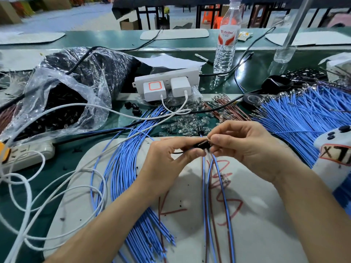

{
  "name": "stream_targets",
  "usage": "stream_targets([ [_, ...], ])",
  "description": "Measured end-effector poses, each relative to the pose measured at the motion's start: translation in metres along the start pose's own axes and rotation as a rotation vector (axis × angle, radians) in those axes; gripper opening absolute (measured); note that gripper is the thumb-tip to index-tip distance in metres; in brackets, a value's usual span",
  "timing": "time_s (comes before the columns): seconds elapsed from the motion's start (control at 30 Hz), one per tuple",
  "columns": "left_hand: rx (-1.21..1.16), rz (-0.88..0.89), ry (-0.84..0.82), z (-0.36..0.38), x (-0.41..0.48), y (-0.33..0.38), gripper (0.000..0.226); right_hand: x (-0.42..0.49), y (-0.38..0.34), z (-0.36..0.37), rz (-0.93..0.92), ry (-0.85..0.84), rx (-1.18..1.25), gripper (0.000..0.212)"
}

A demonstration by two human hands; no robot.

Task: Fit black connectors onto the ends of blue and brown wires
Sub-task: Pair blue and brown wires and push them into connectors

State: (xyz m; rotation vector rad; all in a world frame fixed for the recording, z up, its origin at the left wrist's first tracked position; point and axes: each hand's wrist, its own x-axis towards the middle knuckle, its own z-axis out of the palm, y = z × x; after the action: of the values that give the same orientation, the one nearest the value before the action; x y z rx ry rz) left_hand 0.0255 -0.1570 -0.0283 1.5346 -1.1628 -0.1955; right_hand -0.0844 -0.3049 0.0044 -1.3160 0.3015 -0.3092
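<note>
My left hand [171, 158] pinches a small black connector [202, 144] over the white mat [256, 215]. My right hand [245, 147] meets it from the right, fingertips pressed on a metal wire end at the connector's mouth. Blue wires [209, 186] and a brown wire [213, 224] hang down from the two hands toward me. A bundle of blue wires [121, 168] lies on the mat's left side. A big fan of blue wires [296, 118] lies at the right, brown wires [228, 109] behind my hands. Loose black connectors [135, 109] sit near the power strip.
A clear plastic bag [72, 92] of black parts lies at the left. A white power strip [167, 82] with two chargers stands behind, with white cables [57, 186] looping left. A water bottle [226, 44] stands at the back. Clear small parts [186, 122] are scattered mid-table.
</note>
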Motion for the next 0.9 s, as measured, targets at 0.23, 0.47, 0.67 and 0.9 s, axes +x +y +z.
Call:
stream_targets([
  [0.23,-0.175,-0.053,0.048,0.001,-0.001,-0.001,0.022,0.005,0.01,0.011,0.07,0.041,0.334,0.016],
  [0.47,-0.139,-0.052,0.03,0.002,-0.003,-0.002,0.023,0.007,0.017,0.012,0.118,0.057,0.342,0.008],
  [0.67,-0.07,-0.08,0.048,0.003,-0.003,-0.003,0.025,0.009,0.02,0.008,0.052,0.077,0.242,0.006],
  [0.9,0.006,-0.042,0.036,0.001,-0.003,-0.006,0.028,0.008,0.018,0.006,0.011,0.052,0.119,0.004],
])
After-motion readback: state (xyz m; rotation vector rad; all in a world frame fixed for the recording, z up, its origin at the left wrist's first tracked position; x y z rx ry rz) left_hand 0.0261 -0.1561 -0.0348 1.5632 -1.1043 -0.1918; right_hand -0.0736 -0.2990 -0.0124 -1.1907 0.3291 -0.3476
